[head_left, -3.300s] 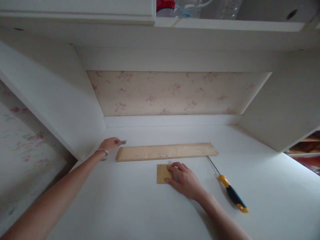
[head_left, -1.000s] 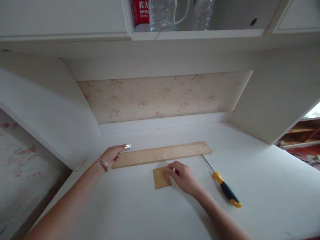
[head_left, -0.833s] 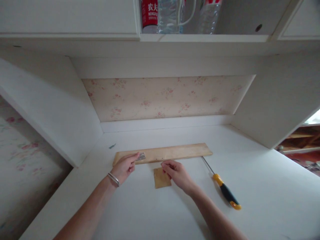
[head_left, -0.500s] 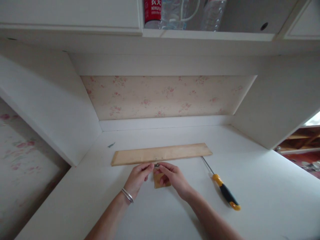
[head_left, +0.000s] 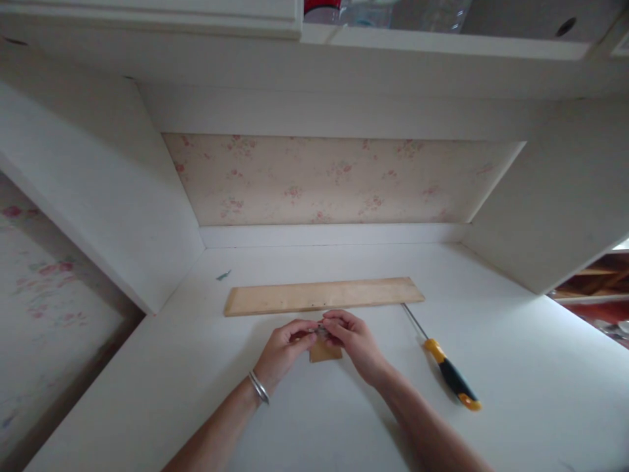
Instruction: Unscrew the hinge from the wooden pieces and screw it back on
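Observation:
My left hand [head_left: 284,346], with a silver bangle [head_left: 259,387] at the wrist, pinches a small metal piece [head_left: 320,330] between thumb and fingers. From the other side my right hand [head_left: 358,342] grips the same piece, its fingers curled. Much of the metal is covered by fingertips, so its exact kind is unclear. Under and just in front of it lies a small square of wood [head_left: 325,354] on the white surface. Beyond both hands stretches a long flat wooden board [head_left: 275,299] with small dark holes near its front edge.
To the right, a yellow and black screwdriver [head_left: 452,373] lies with its tip at the board's front edge. A tiny greenish scrap [head_left: 223,275] rests behind the board at left. White side panels [head_left: 555,203] flank the worktop [head_left: 246,439], and a shelf with bottles [head_left: 363,12] hangs above.
The view has tilted down and shifted a little. Both hands still hold the metal piece, now turned so more of it shows, and my fingers have changed their grip slightly.

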`<state>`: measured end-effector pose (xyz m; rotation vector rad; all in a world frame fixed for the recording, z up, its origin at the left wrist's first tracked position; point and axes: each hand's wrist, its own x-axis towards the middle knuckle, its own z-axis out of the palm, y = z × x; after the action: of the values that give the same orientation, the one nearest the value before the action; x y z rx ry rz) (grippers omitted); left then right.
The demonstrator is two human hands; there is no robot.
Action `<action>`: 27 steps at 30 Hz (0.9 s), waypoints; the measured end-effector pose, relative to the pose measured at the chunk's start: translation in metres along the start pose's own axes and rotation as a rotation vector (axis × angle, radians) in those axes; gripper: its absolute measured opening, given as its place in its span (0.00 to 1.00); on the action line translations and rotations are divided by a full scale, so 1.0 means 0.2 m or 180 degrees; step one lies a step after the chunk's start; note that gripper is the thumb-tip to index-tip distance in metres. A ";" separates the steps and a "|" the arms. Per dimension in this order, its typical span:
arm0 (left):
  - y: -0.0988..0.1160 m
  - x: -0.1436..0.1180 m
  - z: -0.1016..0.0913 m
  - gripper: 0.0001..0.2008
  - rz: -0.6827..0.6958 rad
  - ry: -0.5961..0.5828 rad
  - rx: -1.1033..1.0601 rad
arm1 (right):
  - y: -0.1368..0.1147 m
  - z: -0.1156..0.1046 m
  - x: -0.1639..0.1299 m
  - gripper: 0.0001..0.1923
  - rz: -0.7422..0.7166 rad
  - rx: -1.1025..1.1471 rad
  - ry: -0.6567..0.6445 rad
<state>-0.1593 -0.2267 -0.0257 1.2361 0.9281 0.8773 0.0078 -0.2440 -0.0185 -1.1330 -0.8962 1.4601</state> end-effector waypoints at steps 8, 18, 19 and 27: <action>-0.01 0.00 0.00 0.21 -0.0019 0.0408 -0.0134 | 0.02 -0.01 0.00 0.17 -0.0272 -0.0432 0.0193; -0.04 0.02 0.00 0.16 -0.0139 0.0511 -0.0224 | 0.01 -0.04 0.02 0.16 -0.0442 -0.0529 0.0471; -0.04 0.02 0.00 0.16 -0.0219 0.0468 -0.0398 | 0.01 -0.04 0.02 0.16 -0.0448 -0.0516 0.0462; 0.01 -0.01 0.04 0.13 -0.0930 0.0168 -0.1459 | 0.01 -0.04 0.01 0.16 -0.0470 -0.0307 0.0310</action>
<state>-0.1533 -0.2317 -0.0234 0.6687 0.8618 0.8311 0.0139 -0.2424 -0.0235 -1.1730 -0.9693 1.2429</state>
